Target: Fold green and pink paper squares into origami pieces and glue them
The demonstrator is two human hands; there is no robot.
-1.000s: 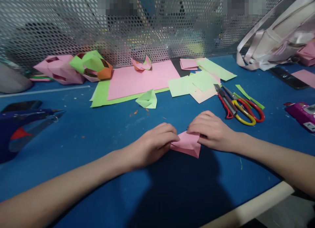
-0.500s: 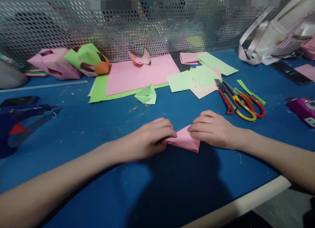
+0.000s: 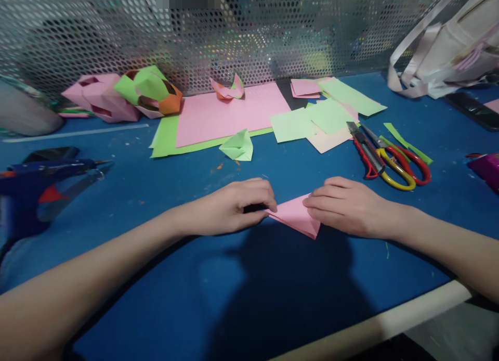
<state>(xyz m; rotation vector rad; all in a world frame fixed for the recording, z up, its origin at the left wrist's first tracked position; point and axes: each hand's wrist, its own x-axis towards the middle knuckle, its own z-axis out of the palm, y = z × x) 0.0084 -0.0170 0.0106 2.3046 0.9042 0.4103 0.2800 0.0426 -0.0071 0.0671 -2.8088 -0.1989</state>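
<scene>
A folded piece of pink paper [image 3: 294, 215] lies on the blue tabletop between my two hands, its lower edge showing stacked layers. My left hand [image 3: 237, 206] pinches the paper's narrow left corner between thumb and fingertips. On the other side, my right hand [image 3: 346, 207] presses its fingers together over the right part of the paper, covering that edge. Just beyond the hands sits a small folded light green paper piece [image 3: 237, 145].
A glue gun [image 3: 31, 187] lies at the left. Scissors [image 3: 401, 168] and a box cutter [image 3: 366, 152] rest at the right. Pink sheets [image 3: 230, 116], green sheets [image 3: 290, 124] and folded paper shapes [image 3: 150, 93] line the back, before a perforated metal panel [image 3: 187, 49].
My left hand's grip has shifted to the paper's corner tip, with thumb and fingers arched apart behind it. The whole view has swung slightly left.
</scene>
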